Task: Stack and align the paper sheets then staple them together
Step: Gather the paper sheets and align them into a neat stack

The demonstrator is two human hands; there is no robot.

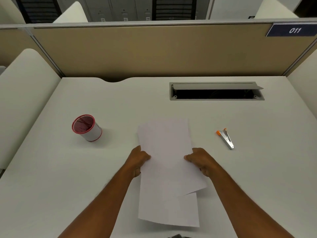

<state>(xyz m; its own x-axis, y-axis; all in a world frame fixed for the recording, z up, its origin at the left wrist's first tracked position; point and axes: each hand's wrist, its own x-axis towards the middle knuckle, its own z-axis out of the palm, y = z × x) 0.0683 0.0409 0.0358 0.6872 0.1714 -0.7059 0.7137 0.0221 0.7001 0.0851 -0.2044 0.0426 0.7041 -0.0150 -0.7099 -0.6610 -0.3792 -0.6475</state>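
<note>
Alignment is only partly done, by my reading: the paper sheets (166,162) are gathered into one loose bundle, yet their edges do not match. At the near end one sheet's corner fans out to the right over another that runs straighter toward the person, and at the far end a second edge peeks out on the left. Squaring the bundle and all of the stapling are left.

Well to the left of both hands, a red-rimmed cup (86,127) stands on the desk (51,169), playing no part yet. The left hand (139,160) grips the left edge of the sheets, thumb on top and fingers curled beneath. The sheets span the gap between the hands, reaching well beyond them toward the partition and back toward the person; whether the bundle is lifted clear of the desk I cannot tell. The right hand (199,162) pinches the right edge in the same way. Beyond and to the right of that hand, apart from the paper, lies the stapler (225,138), untouched.
</note>
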